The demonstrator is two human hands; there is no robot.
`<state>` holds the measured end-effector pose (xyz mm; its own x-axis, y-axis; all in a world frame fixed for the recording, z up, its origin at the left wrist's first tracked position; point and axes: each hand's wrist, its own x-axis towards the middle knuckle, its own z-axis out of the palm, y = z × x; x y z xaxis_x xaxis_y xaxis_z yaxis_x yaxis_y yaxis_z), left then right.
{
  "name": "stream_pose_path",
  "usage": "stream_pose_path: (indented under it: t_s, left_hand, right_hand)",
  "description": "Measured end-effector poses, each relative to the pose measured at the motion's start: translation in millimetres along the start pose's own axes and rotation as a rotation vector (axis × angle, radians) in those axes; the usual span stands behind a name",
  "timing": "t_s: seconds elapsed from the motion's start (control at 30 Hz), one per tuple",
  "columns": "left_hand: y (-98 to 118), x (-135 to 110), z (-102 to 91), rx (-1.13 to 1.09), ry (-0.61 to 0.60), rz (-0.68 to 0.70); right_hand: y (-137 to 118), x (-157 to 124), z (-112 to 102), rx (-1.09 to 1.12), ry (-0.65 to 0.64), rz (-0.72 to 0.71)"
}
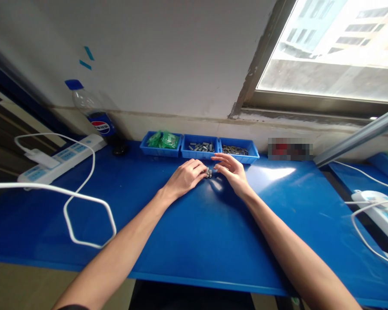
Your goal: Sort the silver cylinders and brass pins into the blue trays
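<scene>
Silver-grey and small, a metal part [209, 173] sits pinched in the narrow grip of the left hand [188, 175], over the blue counter [194, 232] before the middle bin [198, 153]; the right hand [232, 172], fingers loosely parted, hangs just beside it.

Tabletop [187, 241]: smooth, glossy, mirroring light.
Small fitting [209, 173]: metal, shiny.
Left bin [159, 152], middle bin [197, 154], right bin [252, 158]: smooth moulded plastic, low sheen.
Packets [168, 141]: thin crinkled plastic film.
Short cylinders [203, 147]: grey metal, dull sheen.
Slender pins [235, 150]: metal, glinting.
Pepsi bottle [98, 121]: clear plastic, glossy; screw cap [74, 84], plastic.
Left power strip [64, 158]: hard white plastic, smooth.
Looped cable [45, 186]: smooth plastic sheath.
Wall [168, 60]: matt, smooth.
Window frame [310, 100]: metal, satin; rough, chipped plaster [253, 71] along edge.
Windowpane [326, 77]: glass.
</scene>
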<state>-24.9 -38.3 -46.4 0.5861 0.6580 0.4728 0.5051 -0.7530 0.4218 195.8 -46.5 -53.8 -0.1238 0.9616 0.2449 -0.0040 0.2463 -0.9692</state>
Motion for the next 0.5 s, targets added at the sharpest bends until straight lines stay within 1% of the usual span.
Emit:
stream_pose_path:
  t_s: [0.13, 0.2, 0.33, 0.5]
  left_hand:
    - [5, 1, 1.5, -0.217, 0.19, -0.168]
    - [6, 2, 3.7, -0.337, 0.251, -0.249]
    - [7, 3, 8.9, -0.542, 0.275, -0.359]
    - [10, 5, 10.7, -0.705, 0.277, -0.427]
  right_hand:
    - [-2, 0, 1, -0.009, 0.035, 0.019]
    - [-2, 0, 1, -0.019, 0.031, 0.027]
    - [-2, 0, -1, -0.018, 0.007, 0.053]
    - [-3, 0, 2, -0.002, -0.037, 0.097]
